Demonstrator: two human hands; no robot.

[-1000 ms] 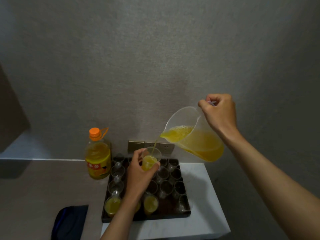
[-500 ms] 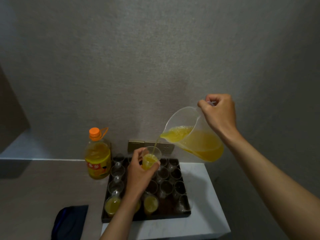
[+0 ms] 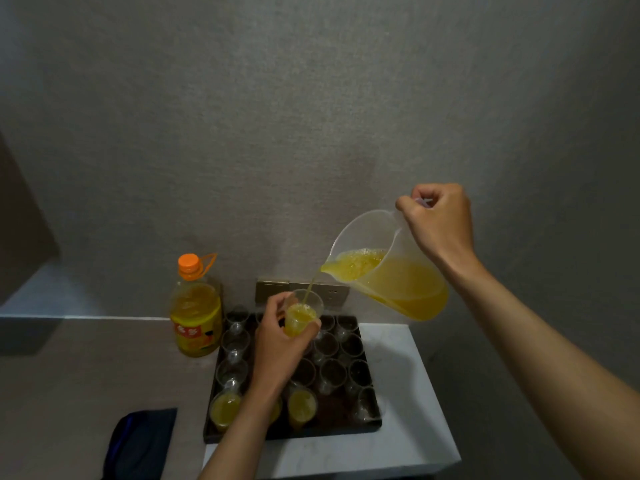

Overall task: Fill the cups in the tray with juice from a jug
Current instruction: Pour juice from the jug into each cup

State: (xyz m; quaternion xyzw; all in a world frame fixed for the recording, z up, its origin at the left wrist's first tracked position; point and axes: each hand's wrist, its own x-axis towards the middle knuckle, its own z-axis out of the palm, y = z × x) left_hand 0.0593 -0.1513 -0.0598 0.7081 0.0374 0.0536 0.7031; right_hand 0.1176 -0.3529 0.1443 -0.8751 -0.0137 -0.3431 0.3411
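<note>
Nearest me, below the left fingers, I note three juice-filled cups [image 3: 302, 407] along the front row of the dark tray [image 3: 375, 403] on the white counter [image 3: 412, 441], clear empty ones behind them. The left hand [image 3: 282, 344] is wrapped closed around a clear cup [image 3: 304, 315], part full, held above the tray. Up-right of those fingers, the right hand [image 3: 440, 225] grips the tilted jug [image 3: 391, 271] by its handle, a thin stream running from spout into cup; an orange-capped bottle [image 3: 195, 310] stands left of the tray.

bottle [image 3: 196, 308]: orange cap, yellow liquid, upright left of tray | wall socket [image 3: 302, 291]: behind tray, on grey wall | dark blue pouch [image 3: 140, 443]: lower left | table [image 3: 412, 427]: white top
</note>
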